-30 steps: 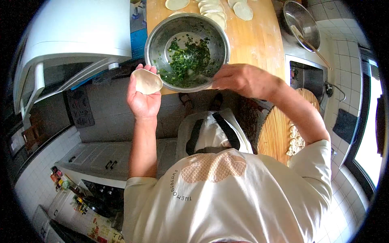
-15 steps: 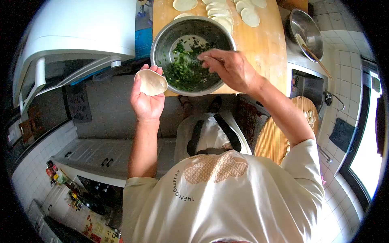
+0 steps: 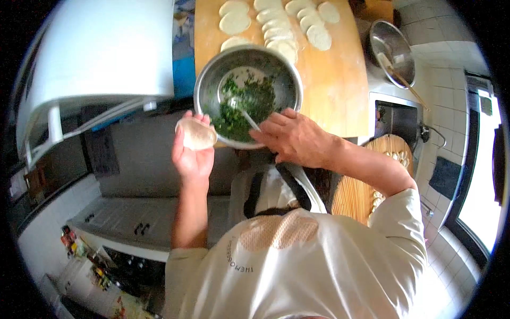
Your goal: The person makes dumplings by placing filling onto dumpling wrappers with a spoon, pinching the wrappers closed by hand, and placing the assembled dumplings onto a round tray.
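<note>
A round dough wrapper [image 3: 197, 134] lies across the palm and fingers of my left hand [image 3: 193, 154], which is held palm up left of the steel bowl [image 3: 296, 87]. Chopped green filling [image 3: 247, 101] is spread in the bowl. My right hand [image 3: 292, 138], at the bowl's lower right rim, grips the handle of a spoon [image 3: 249, 120]. The spoon's lower end rests in the filling, and its tip is hard to make out.
Several dough wrappers [image 3: 276, 26] lie in rows on the wooden board [image 3: 334, 80] behind the bowl. At the right are another steel bowl [image 3: 393, 45], a sink [image 3: 396, 119] and a round ribbed tray [image 3: 353, 196] with small dough pieces. A white appliance [image 3: 106, 48] stands at the left.
My right hand has moved down from over the bowl to its lower right rim, and the spoon now shows clearly. The whole view has shifted, with more wrappers showing.
</note>
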A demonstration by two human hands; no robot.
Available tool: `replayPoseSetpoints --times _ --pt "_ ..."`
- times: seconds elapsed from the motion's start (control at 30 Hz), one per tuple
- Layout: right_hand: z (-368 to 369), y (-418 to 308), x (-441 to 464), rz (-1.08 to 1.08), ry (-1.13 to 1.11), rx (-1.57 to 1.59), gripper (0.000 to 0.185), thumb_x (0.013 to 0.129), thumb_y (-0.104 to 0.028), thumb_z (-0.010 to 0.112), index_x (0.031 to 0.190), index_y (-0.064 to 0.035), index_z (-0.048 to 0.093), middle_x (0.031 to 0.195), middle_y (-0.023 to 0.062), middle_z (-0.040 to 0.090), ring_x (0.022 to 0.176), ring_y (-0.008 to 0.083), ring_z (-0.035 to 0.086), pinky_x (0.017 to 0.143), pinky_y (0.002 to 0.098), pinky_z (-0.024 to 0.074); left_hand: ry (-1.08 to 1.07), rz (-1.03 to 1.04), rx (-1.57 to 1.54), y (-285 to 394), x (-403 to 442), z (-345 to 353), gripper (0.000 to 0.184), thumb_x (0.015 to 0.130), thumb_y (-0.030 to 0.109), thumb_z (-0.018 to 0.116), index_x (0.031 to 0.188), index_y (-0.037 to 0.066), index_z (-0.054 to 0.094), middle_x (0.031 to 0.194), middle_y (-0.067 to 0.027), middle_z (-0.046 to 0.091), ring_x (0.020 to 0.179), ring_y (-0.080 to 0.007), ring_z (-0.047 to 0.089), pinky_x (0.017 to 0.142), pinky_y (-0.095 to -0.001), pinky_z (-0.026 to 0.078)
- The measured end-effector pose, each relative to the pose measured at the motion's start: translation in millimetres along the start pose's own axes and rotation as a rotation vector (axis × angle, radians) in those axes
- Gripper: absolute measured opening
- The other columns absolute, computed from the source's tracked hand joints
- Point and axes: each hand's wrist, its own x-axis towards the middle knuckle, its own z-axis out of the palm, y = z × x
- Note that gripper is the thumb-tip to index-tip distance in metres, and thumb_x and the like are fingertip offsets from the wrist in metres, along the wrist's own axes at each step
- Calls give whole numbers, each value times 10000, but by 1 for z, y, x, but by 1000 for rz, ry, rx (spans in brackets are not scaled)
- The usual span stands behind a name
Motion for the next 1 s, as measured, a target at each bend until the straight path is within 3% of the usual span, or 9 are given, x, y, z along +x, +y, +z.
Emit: replayPoseSetpoints --times 0.07,0.13,0.27,0.33,0.43,0.53,0.6,0.7,1.0 --pt "-29 19 -4 25 -51 71 534 629 -303 703 1084 -73 547 967 65 544 955 191 506 783 317 405 4 13 8 -1 -3 1 343 864 243 486 1141 43 460 1068 -102 550 985 -222 540 825 -373 445" --pt "-49 69 -9 252 322 349 395 691 -239 681 1053 -108 593 970 91 595 905 216 563 765 328 443 -4 6 -9 -1 -5 2 343 869 245 476 1149 49 454 1061 -100 554 983 -220 542 826 -373 446" --pt "-76 225 -12 825 536 63 215 763 -167 605 961 -91 639 857 98 641 790 223 626 693 314 479 -10 -12 -31 0 -8 3 321 877 235 463 1144 55 459 1055 -97 554 983 -213 547 810 -363 461" --pt "-69 300 -7 768 616 -59 207 757 -183 613 944 -100 646 910 88 636 825 228 620 718 325 486 15 -6 -15 0 -10 5 345 867 256 471 1146 53 452 1037 -104 540 974 -222 526 820 -370 441" --pt "-73 359 15 695 190 -593 224 730 -227 643 921 -111 655 973 80 623 866 247 607 743 355 493 31 3 -21 -3 -13 7 358 864 274 467 1144 52 447 1015 -110 523 955 -230 503 823 -376 424" --pt "-70 397 45 824 113 -375 232 727 -274 648 904 -124 662 1002 94 611 891 266 596 764 378 490 30 3 -42 -3 -15 9 338 878 273 446 1134 52 451 1007 -108 520 942 -227 502 812 -377 430" --pt "-55 420 55 592 -16 -762 246 722 -249 593 884 -72 643 814 125 637 777 304 606 683 384 483 63 4 -41 -5 -16 9 330 883 273 437 1129 52 454 1004 -107 519 938 -226 501 808 -378 432" --pt "-37 451 75 804 -88 -534 194 727 -218 580 837 -76 653 786 121 637 756 314 606 667 383 488 10 15 -24 -6 -15 5 330 885 285 438 1121 55 460 1007 -104 518 919 -224 489 805 -382 436" --pt "-40 459 67 767 -84 -685 143 714 -226 604 766 -112 670 777 92 643 700 276 610 616 381 492 -9 8 -84 -8 -17 7 336 890 280 432 1128 45 448 1024 -110 513 925 -227 485 820 -389 430"
